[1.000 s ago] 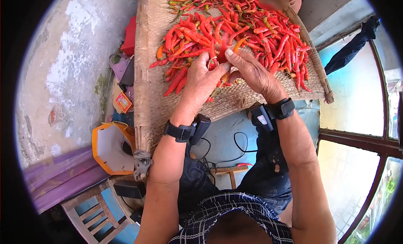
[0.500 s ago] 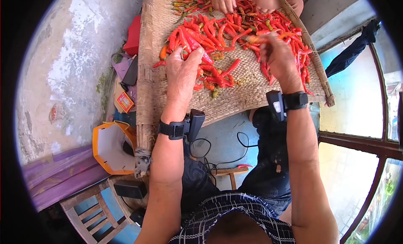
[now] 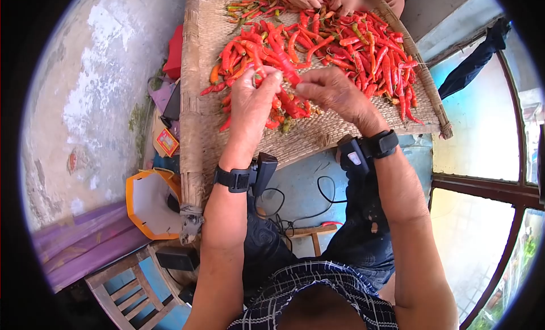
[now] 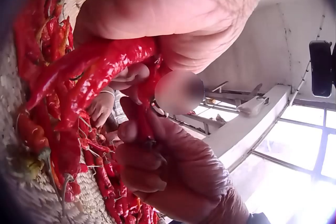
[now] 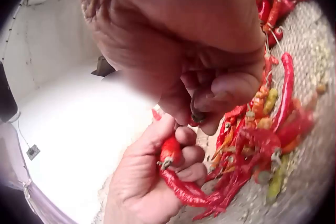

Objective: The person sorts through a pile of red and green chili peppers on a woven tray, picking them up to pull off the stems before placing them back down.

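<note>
My left hand (image 3: 250,106) grips red chili peppers (image 4: 110,69) in its curled fingers, above the woven tray (image 3: 221,6). One pepper's stem end (image 5: 168,161) pokes out of that grip in the right wrist view. Close by on the right, my right hand (image 3: 340,94) pinches a red chili pepper (image 3: 292,74) near its stem end. The stem (image 5: 197,113) shows between its fingertips. Part of this pepper is hidden behind the fingers. Below the hands lies a small group of red, orange and greenish peppers (image 3: 292,106).
Large heaps of red chili peppers (image 3: 369,52) cover the tray's far and right parts. Another person's hands (image 3: 346,0) work at the far edge. A wall stands left, windows (image 3: 477,143) right. An orange-rimmed container (image 3: 153,205) sits beside the tray's near left corner.
My right hand went out to the right-hand heap with an orange pepper, then came back to the left hand and now pinches a red one. The left hand keeps hold of peppers.
</note>
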Available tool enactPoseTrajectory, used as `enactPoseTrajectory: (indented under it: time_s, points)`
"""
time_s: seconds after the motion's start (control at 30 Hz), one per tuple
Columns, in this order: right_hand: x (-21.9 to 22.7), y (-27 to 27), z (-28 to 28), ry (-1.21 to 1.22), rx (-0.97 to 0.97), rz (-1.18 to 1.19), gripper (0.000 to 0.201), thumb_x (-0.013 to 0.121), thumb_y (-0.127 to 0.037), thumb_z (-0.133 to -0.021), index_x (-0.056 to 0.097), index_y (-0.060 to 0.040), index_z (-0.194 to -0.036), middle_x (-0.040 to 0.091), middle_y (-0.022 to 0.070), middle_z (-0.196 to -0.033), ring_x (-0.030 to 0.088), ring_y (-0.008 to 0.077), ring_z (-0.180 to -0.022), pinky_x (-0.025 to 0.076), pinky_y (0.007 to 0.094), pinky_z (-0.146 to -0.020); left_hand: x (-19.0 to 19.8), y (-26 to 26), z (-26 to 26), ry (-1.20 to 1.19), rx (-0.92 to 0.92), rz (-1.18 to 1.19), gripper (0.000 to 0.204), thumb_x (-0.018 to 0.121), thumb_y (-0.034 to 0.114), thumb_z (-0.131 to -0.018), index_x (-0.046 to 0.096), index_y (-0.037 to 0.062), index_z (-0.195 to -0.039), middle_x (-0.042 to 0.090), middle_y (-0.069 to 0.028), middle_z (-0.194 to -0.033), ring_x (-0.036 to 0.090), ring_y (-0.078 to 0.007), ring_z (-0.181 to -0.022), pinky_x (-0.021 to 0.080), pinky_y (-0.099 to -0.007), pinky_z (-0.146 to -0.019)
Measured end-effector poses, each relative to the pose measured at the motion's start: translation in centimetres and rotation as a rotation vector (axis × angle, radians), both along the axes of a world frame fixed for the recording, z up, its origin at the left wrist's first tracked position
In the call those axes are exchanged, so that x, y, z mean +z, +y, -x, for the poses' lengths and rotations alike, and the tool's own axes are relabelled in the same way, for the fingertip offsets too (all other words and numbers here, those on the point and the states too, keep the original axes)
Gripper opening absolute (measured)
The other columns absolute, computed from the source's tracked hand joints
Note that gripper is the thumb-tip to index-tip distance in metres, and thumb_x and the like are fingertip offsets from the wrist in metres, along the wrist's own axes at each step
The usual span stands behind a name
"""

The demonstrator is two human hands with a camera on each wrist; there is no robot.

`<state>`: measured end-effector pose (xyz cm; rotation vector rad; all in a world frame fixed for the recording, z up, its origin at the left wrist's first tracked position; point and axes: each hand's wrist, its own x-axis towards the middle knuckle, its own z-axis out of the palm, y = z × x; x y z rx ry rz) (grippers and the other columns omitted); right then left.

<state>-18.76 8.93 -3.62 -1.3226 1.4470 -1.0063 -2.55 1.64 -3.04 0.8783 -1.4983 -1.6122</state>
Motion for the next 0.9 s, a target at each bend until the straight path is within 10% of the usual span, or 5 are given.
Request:
enactPoseTrajectory:
  time_s: [0.2,0.37,0.4,0.47,0.9]
  points:
    - [-0.3,0.1,5.5,-0.967,-0.810,0.284,0.026,0.058,-0.024,-0.089,0.055,0.0017,-0.089,0.061,0.0072,-0.081,0.049,0.0102,-0.058,0.042,0.0229,-0.054,1.0,-0.6,-0.8,0.083,0.165,-0.156,0.025,0.063,0.031,-0.085,0.059,0.0085,-0.096,0.056,0.0010,-0.072,0.043,-0.0047,-0.054,0.035,-0.0193,-0.050]
    - [-3.3,0.1,3.0,0.177,-0.299,0.005,0.028,0.058,-0.016,-0.086,0.060,0.0003,-0.109,0.064,0.0125,-0.087,0.054,0.0141,-0.063,0.046,0.0282,-0.059,1.2,-0.8,-0.8,0.167,0.165,-0.180,0.024,0.062,0.030,-0.085,0.058,0.0079,-0.093,0.056,0.0004,-0.072,0.044,-0.0054,-0.055,0.035,-0.0198,-0.050]
    - [-3.9,-0.4,1.9,0.615,-0.155,0.414,0.026,0.058,-0.008,-0.082,0.061,-0.0062,-0.108,0.059,0.0131,-0.085,0.057,0.0231,-0.068,0.048,0.0348,-0.062,1.3,-0.7,-0.8,0.162,0.166,-0.181,0.024,0.062,0.030,-0.085,0.058,0.0079,-0.093,0.056,0.0004,-0.072,0.044,-0.0054,-0.055,0.035,-0.0198,-0.050]
    - [-4.5,0.1,0.9,1.054,-0.111,0.349,0.022,0.057,-0.004,-0.077,0.061,-0.0056,-0.099,0.053,0.0141,-0.086,0.056,0.0315,-0.076,0.047,0.0404,-0.066,1.7,-0.4,-0.8,0.144,0.151,-0.188,0.023,0.062,0.030,-0.085,0.059,0.0078,-0.092,0.056,0.0005,-0.072,0.044,-0.0053,-0.056,0.035,-0.0196,-0.051]
    - [-0.4,3.0,4.1,0.888,-0.246,0.204,0.011,0.058,-0.008,-0.077,0.062,-0.0032,-0.085,0.063,0.0122,-0.079,0.062,0.0284,-0.080,0.050,0.0373,-0.068,1.5,-1.0,-1.5,0.201,0.185,-0.153,0.023,0.063,0.028,-0.085,0.059,0.0065,-0.092,0.055,0.0003,-0.074,0.045,-0.0058,-0.060,0.036,-0.0201,-0.054]
